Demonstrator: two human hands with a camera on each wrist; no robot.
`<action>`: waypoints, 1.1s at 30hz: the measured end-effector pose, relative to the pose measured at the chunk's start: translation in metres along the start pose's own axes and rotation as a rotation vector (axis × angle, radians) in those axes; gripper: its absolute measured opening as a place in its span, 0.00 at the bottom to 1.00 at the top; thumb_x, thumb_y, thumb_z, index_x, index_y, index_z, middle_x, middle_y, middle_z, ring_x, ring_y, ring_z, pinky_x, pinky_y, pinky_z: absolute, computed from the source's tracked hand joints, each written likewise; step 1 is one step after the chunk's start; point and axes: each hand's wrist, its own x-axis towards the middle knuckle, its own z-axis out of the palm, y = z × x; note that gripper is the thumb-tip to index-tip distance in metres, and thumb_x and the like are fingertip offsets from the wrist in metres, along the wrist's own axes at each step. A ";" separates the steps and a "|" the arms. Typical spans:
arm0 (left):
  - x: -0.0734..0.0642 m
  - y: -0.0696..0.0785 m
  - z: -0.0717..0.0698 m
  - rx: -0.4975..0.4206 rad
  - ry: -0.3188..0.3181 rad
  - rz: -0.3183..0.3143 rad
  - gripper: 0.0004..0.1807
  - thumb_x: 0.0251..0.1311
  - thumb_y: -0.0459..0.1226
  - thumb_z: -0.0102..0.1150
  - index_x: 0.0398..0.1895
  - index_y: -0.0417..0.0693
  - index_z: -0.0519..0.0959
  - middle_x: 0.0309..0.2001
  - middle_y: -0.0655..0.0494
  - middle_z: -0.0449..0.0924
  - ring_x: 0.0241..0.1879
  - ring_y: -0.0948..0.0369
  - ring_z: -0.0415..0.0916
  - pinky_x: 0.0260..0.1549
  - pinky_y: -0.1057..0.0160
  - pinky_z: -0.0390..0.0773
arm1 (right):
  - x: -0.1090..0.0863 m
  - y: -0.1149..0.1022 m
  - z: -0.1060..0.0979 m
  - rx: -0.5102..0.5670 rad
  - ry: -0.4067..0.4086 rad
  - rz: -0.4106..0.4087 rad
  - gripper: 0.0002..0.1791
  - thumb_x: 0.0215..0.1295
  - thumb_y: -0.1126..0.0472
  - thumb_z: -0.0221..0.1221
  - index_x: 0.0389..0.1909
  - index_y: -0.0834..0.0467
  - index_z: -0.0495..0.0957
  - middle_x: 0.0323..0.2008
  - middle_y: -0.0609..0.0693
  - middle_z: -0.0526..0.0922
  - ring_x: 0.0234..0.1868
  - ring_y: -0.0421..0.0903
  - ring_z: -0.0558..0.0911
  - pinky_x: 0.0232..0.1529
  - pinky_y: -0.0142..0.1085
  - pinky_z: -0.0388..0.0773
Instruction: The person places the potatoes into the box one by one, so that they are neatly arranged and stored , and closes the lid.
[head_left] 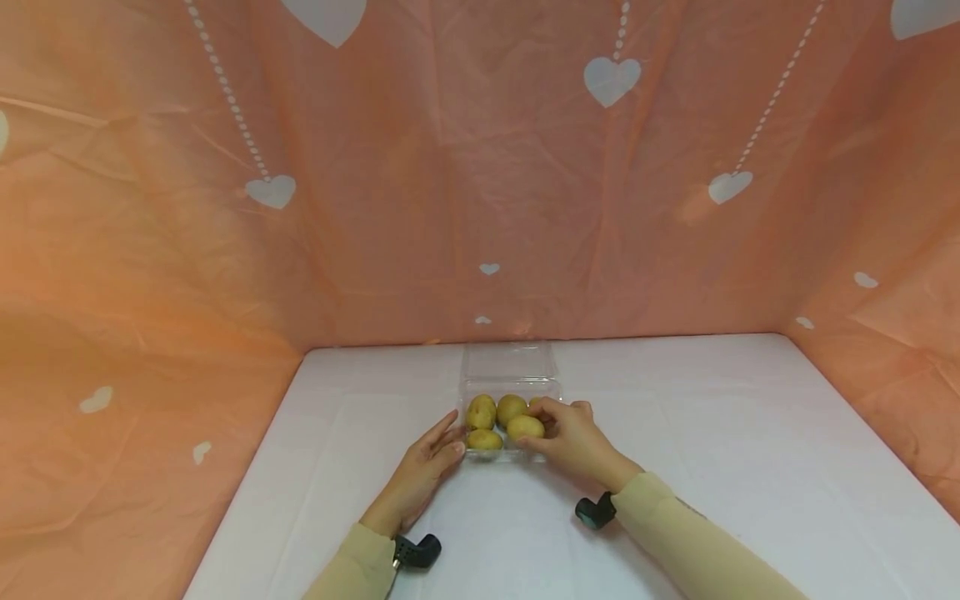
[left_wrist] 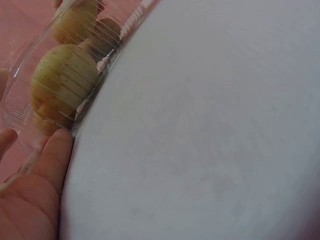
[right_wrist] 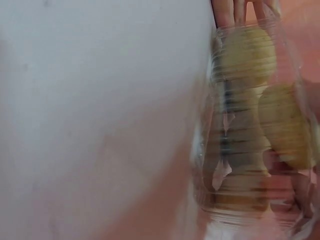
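A clear plastic clamshell box (head_left: 551,387) sits on the table with its lid (head_left: 508,362) folded back, away from me. Inside lie several yellow-brown potatoes, among them a front left potato (head_left: 484,440) and a back left potato (head_left: 481,412). My right hand (head_left: 576,440) pinches another potato (head_left: 525,427) between thumb and fingers at the box's front right. That held potato (right_wrist: 285,125) shows through the ribbed wall in the right wrist view. With fingers extended, my left hand (head_left: 422,477) touches the box's left side; its fingertips (left_wrist: 60,142) rest near the front left corner.
A white-covered table (head_left: 360,392) spreads around the box. Behind it hangs an orange cloth (head_left: 420,208) with white hearts, and similar cloth stands on both sides. Each wrist carries a small black camera, such as the left one (head_left: 420,552).
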 end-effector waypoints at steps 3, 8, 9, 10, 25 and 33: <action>0.000 0.000 0.001 0.004 0.000 0.000 0.37 0.67 0.36 0.57 0.76 0.46 0.52 0.71 0.36 0.56 0.70 0.48 0.55 0.65 0.57 0.61 | 0.002 0.001 0.001 -0.017 -0.002 -0.019 0.20 0.52 0.45 0.71 0.42 0.49 0.81 0.37 0.35 0.83 0.36 0.40 0.73 0.47 0.42 0.55; 0.000 0.002 0.002 -0.001 0.003 -0.001 0.37 0.67 0.36 0.57 0.76 0.46 0.52 0.71 0.36 0.56 0.70 0.48 0.54 0.65 0.57 0.61 | 0.005 0.001 0.000 -0.036 -0.042 -0.023 0.19 0.53 0.44 0.70 0.42 0.48 0.80 0.33 0.33 0.82 0.33 0.37 0.75 0.47 0.42 0.52; 0.000 0.003 0.002 -0.003 0.004 -0.003 0.37 0.67 0.36 0.57 0.76 0.46 0.53 0.71 0.36 0.56 0.70 0.48 0.54 0.65 0.56 0.60 | 0.006 0.001 0.000 -0.037 -0.052 -0.029 0.18 0.53 0.44 0.70 0.41 0.48 0.80 0.32 0.33 0.81 0.32 0.36 0.75 0.46 0.42 0.52; 0.000 0.003 0.002 -0.004 0.004 -0.005 0.37 0.67 0.36 0.57 0.76 0.46 0.53 0.71 0.36 0.56 0.70 0.47 0.54 0.66 0.56 0.60 | 0.006 0.000 0.000 -0.038 -0.061 -0.031 0.18 0.53 0.45 0.70 0.41 0.47 0.79 0.30 0.32 0.81 0.31 0.35 0.76 0.46 0.42 0.51; -0.001 0.002 0.003 0.002 0.013 -0.006 0.37 0.68 0.36 0.56 0.76 0.47 0.52 0.71 0.36 0.55 0.70 0.47 0.54 0.66 0.55 0.60 | 0.012 -0.002 -0.003 -0.098 -0.130 -0.048 0.13 0.52 0.44 0.70 0.32 0.44 0.80 0.29 0.30 0.81 0.31 0.31 0.78 0.46 0.42 0.52; 0.000 0.001 0.002 0.016 0.015 0.001 0.37 0.67 0.37 0.57 0.76 0.47 0.53 0.71 0.35 0.56 0.70 0.47 0.55 0.65 0.56 0.61 | 0.014 -0.006 -0.009 -0.205 -0.137 -0.042 0.10 0.49 0.48 0.73 0.24 0.47 0.83 0.21 0.30 0.78 0.30 0.36 0.76 0.47 0.45 0.54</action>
